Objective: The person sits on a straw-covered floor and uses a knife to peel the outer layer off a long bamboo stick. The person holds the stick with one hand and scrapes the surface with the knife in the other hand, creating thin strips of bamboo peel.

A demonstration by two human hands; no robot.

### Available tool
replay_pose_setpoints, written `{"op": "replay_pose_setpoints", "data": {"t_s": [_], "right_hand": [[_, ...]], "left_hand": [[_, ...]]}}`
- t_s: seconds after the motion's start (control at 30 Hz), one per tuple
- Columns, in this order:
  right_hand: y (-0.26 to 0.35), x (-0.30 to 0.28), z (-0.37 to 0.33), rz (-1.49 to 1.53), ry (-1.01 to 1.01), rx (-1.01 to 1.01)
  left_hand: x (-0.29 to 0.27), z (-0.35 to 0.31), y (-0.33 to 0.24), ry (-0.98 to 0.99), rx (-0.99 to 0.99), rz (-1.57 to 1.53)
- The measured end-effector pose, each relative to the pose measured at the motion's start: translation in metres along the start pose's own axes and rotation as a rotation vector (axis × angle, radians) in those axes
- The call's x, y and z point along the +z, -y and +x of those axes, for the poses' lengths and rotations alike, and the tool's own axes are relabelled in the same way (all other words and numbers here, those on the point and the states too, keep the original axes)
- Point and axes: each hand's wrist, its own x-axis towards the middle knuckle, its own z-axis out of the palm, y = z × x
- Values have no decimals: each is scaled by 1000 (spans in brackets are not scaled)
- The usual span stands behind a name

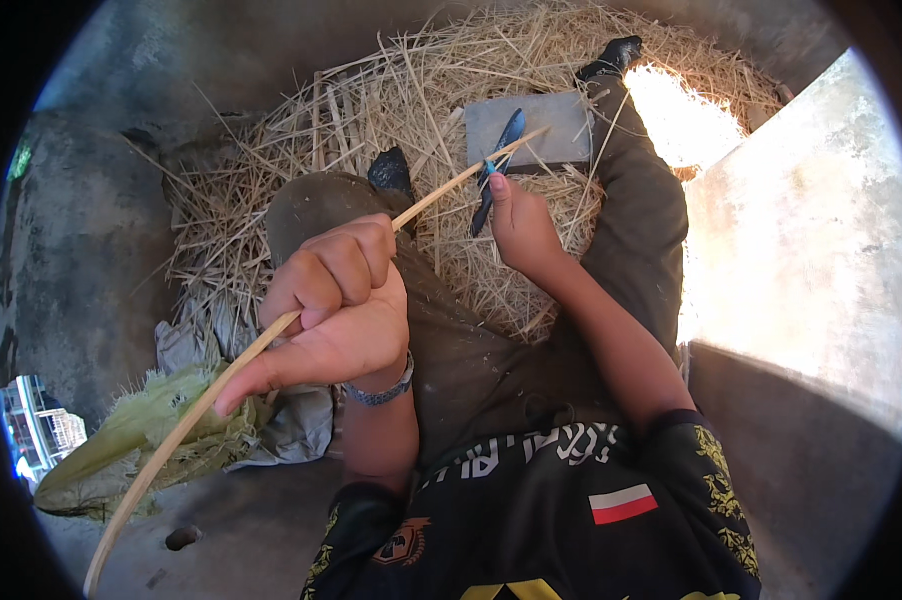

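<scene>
A long, thin pale strip (176, 440), apparently of bamboo or wood, slants from the lower left up to a grey block. My left hand (336, 280) is closed around its middle, thumb pointing down along it. My right hand (521, 225) is closed at the far part of the strip, its thumb upward beside a small blue piece. A dark knife (511, 132) crosses the strip there, with its lower end showing left of that hand. The right fingers are mostly hidden, but they seem to grip the knife.
A flat grey block (561, 120) rests amid a heap of pale shavings (371, 110) between and beyond my legs. Crumpled greenish sacking (141, 430) lies at the left. Concrete walls (821, 240) stand on both sides, the right one sunlit. A small hole (183, 538) opens in the grey surface.
</scene>
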Motion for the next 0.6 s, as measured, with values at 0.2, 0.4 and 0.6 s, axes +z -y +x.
{"op": "replay_pose_setpoints", "data": {"t_s": [0.2, 0.4, 0.6], "right_hand": [[44, 3, -17, -89, 79, -11], [-12, 2, 7, -130, -52, 70], [-42, 4, 25, -123, -101, 140]], "left_hand": [[-13, 6, -3, -119, 31, -56], [-4, 1, -3, -31, 10, -49], [-4, -1, -1, -63, 19, -44]]}}
